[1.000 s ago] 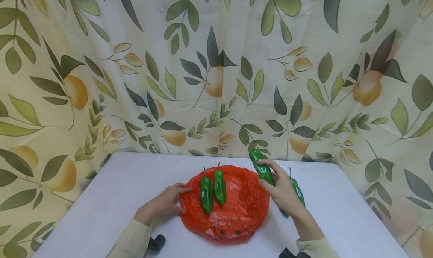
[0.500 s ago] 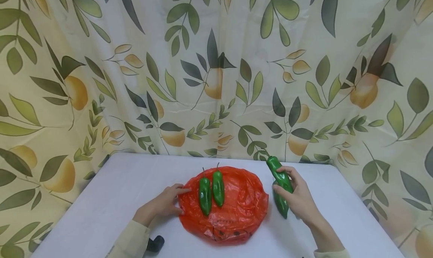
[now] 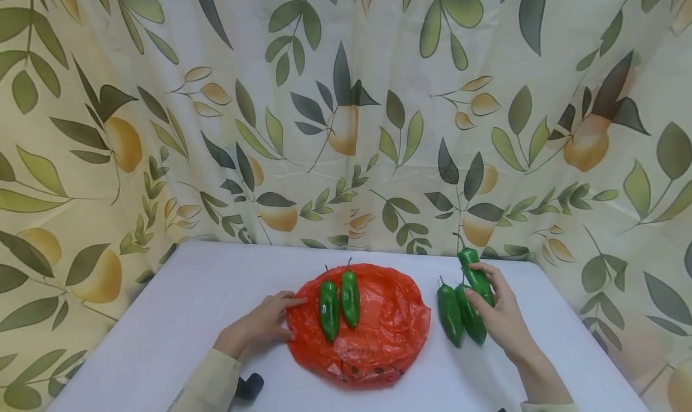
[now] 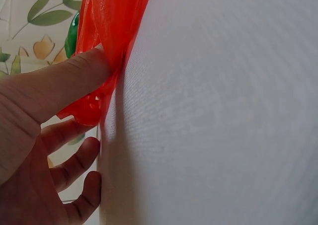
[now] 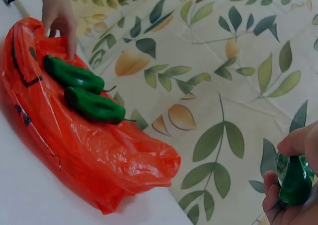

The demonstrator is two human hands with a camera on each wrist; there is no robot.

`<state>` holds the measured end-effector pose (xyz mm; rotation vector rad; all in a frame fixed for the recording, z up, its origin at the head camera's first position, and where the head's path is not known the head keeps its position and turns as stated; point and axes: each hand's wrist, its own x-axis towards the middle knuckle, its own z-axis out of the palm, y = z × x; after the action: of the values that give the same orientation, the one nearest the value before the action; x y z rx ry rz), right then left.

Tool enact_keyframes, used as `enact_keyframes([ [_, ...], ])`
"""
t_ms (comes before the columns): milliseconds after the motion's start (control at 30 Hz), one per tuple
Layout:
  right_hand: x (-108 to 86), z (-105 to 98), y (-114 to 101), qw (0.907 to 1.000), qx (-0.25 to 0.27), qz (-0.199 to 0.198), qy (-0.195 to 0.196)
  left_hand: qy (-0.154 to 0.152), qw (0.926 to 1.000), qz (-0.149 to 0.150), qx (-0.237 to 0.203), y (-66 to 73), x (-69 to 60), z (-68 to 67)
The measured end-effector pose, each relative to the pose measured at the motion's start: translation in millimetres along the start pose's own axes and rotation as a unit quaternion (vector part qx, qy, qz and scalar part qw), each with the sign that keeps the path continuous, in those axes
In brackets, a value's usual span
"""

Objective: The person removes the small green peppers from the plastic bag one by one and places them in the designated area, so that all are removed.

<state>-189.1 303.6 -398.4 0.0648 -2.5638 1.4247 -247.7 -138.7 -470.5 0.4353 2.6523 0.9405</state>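
Note:
A red plastic bag (image 3: pixel 378 340), round and crinkled, lies on the white table. Two green peppers (image 3: pixel 329 313) rest side by side on its left half. My left hand (image 3: pixel 265 322) holds the bag's left edge between thumb and forefinger; the left wrist view shows the thumb (image 4: pixel 82 73) against the red plastic. At the right, my right hand (image 3: pixel 500 310) grips another green pepper (image 3: pixel 476 274), stem end pointing away. Two more green peppers (image 3: pixel 450 316) lie on the table just left of and below that hand. In the right wrist view the held pepper (image 5: pixel 296 180) is partly covered by fingers.
Behind the table (image 3: pixel 200 280) hangs a curtain (image 3: pixel 346 208) patterned with leaves and fruit. Dark marks (image 3: pixel 354 371) show on the bag's front edge. A small black object (image 3: pixel 250 387) sits by the left wrist.
My right hand has moved right with its pepper, away from the bag and over the two peppers on the table, which now show more fully. The left hand stays at the bag.

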Motion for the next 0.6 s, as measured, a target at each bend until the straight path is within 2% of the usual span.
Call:
enact_keyframes([
  [300, 1.6, -6.8, 9.7, 0.9998, -0.003, -0.020, 0.010, -0.003, 1.0000, -0.004, 0.001, 0.2, 1.8, 0.0],
  [467, 2.6, -12.1, 15.2, 0.9999, -0.001, -0.016, -0.006, -0.003, 1.0000, 0.001, 0.002, -0.4, 0.5, 1.2],
  [600, 3.1, -14.9, 16.3, 0.9994, -0.014, 0.001, -0.030, 0.000, 0.9999, 0.009, 0.006, 0.4, -0.5, -0.2],
])
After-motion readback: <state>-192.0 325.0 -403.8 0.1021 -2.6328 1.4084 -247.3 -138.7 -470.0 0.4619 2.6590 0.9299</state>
